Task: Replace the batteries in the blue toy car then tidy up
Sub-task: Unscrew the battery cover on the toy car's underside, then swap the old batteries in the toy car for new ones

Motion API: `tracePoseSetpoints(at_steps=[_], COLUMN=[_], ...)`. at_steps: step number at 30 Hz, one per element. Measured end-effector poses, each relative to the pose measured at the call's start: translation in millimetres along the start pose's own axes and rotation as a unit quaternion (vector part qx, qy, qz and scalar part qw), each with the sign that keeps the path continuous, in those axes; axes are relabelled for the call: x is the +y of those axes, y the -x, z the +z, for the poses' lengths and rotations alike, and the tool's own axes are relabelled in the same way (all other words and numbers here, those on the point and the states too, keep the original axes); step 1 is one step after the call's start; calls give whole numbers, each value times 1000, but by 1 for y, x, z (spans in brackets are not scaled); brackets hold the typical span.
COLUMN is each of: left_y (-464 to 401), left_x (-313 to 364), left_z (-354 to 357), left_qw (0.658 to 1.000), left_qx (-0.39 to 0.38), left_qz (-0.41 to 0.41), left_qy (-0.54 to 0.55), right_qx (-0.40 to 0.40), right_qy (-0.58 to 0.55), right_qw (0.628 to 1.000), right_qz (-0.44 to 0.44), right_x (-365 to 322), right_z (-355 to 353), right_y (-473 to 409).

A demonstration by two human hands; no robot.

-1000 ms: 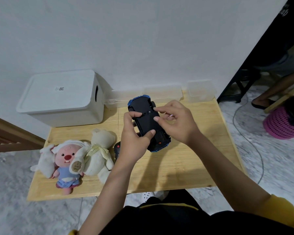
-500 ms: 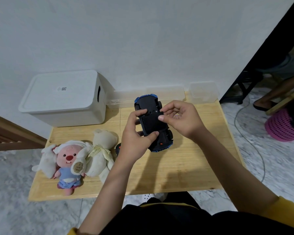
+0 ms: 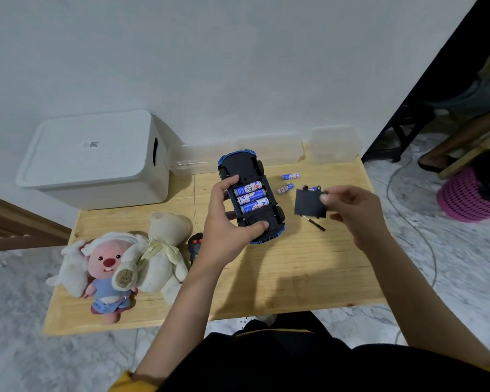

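Left hand (image 3: pixel 227 222): fingers curled, thumb at the near end, clamped around an upturned toy car (image 3: pixel 249 193).
Right hand (image 3: pixel 351 210): raised to the right, thumb and fingertips pinching a flat black cover (image 3: pixel 309 205).
Forearms: both bare, reaching forward.

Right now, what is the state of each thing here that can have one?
Blue toy car: upside down, held by left hand, compartment open.
Batteries in car: three, seated.
Battery cover: off, pinched in right hand.
Loose batteries: lying on table.
White storage box: lid closed.
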State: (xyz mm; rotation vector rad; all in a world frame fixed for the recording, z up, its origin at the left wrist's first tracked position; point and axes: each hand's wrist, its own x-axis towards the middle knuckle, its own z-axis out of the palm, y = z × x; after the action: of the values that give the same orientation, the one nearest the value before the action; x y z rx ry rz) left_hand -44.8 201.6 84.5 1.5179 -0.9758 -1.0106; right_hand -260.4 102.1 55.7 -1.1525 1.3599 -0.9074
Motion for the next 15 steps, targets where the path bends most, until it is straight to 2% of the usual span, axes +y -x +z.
tracePoseSetpoints(at_steps=[7,15], left_y=[-3,1], left_x=[-9,-16], left_z=[3,4], left_qw=[1000,999], left_qx=[-7,-16], left_qz=[-3,-7], left_qy=[-16,-27], right_qx=[46,59], right_qy=[141,249], right_qw=[984,962], right_qz=[100,91], right_x=[87,112], right_z=[-15,-12], right_y=[3,-2])
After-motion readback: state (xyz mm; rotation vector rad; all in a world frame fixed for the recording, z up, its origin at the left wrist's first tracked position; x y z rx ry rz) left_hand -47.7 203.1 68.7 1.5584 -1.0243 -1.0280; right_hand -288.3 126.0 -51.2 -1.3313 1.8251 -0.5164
